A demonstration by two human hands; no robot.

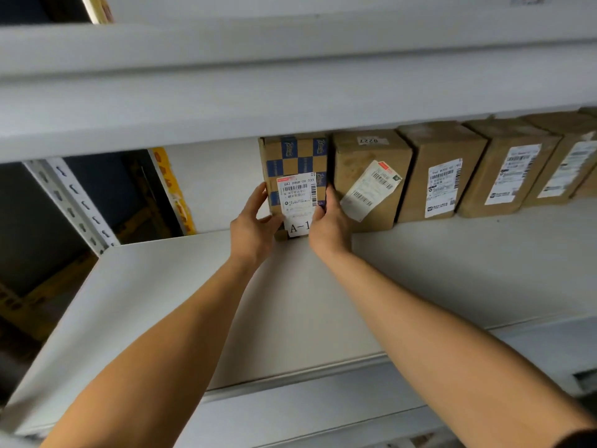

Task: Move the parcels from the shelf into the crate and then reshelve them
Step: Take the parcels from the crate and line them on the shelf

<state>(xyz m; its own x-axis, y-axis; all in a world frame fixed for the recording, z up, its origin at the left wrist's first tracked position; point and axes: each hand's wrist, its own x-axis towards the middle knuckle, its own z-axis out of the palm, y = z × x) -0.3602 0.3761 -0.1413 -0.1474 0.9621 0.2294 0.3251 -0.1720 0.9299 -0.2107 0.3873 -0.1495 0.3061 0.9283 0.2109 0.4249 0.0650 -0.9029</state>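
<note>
Parcels stood in a row at the back of a grey metal shelf [420, 270], upright and close against one another, beneath the shelf board above [258, 92]. We noted that the leftmost, a blue-and-brown checkered parcel [295, 160], carried a white shipping label [297, 194] on its front face and a white tag marked "A-1" [298, 227] at its lower edge. The left hand [255, 221] gripped the parcel's left side, fingers laid along the edge and thumb curled toward the front face. The right hand [328, 221] held the right side, its fingers tucked between this parcel and the neighbouring one. We could not tell whether the base of the checkered parcel rested on the shelf or was raised slightly off it. Just to its right stood a plain brown parcel [365, 163] with a label stuck on at a slant [371, 189], then a third brown parcel [439, 147] with an upright label, a fourth [507, 150], and a fifth [568, 137] cut off by the frame edge. We recorded a perforated upright post [69, 202] at the shelf's left end, with yellow racking [171, 189] visible behind it in shadow. Both forearms reached in over the bare front part of the shelf.
</note>
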